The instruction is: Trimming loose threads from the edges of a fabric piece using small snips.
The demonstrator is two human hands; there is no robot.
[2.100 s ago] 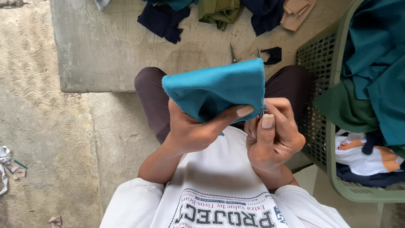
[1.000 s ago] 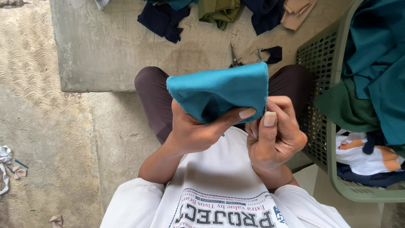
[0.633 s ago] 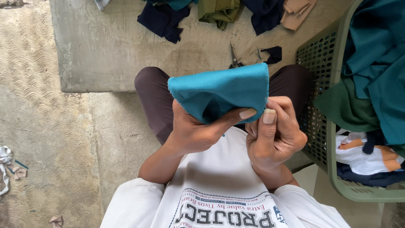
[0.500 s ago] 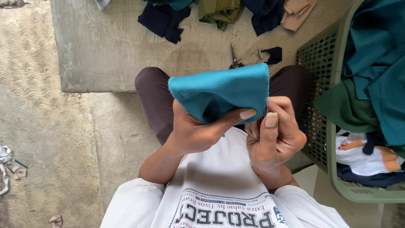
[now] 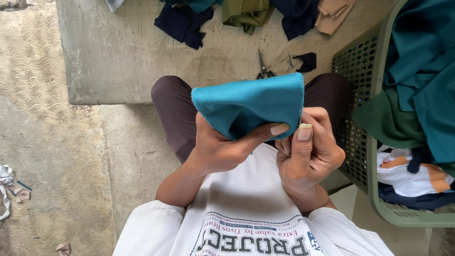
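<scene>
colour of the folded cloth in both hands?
Teal folded fabric piece, plain with a stitched edge; the head view shows it.

The left hand (image 5: pixel 222 147) curls with its thumb stretched rightward, pinching. The right hand (image 5: pixel 310 149) is fisted beside it, thumb upright; both forearms bend inward.
</scene>
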